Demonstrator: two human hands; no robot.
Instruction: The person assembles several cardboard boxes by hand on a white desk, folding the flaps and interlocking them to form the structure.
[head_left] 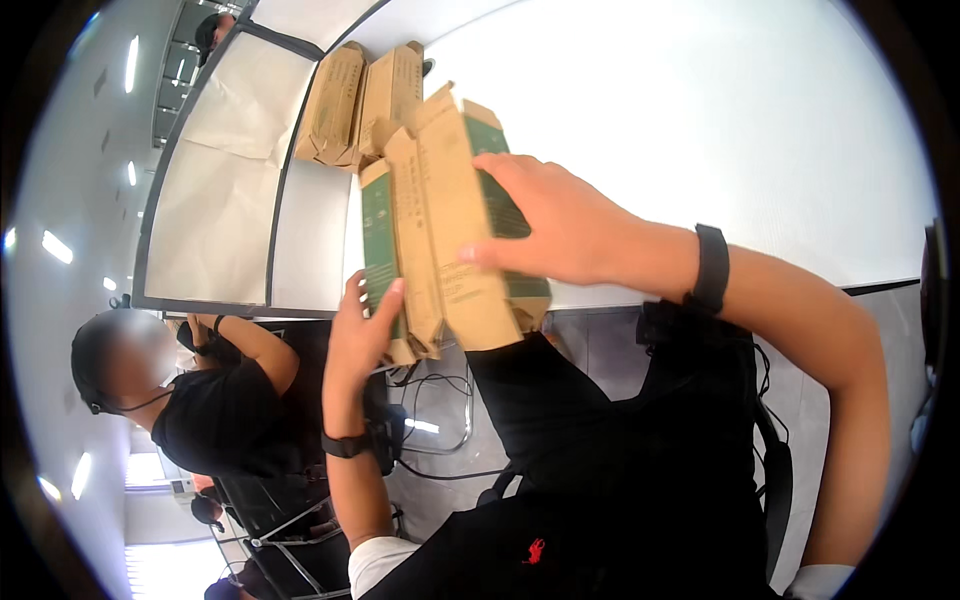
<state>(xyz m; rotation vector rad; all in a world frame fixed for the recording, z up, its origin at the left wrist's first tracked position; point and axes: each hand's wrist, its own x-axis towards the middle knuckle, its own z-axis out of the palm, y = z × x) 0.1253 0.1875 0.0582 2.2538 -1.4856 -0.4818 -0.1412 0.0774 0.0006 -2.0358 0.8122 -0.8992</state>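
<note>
Two long brown cardboard boxes with green sides lie against each other, reaching over the near left edge of the white table. My right hand grips the right-hand cardboard box, thumb on its brown printed face and fingers over the green side. Around the lower part of the left-hand cardboard box my left hand is closed, with the thumb toward me and fingertips on the green side. End flaps stick out at the boxes' far ends. I cannot tell whether anything is inside them.
Two more cardboard boxes stand at the far left, beside a pale partition with a dark frame. The white table stretches away to the right. A co-worker in black sits at the left. Cables hang below the table edge.
</note>
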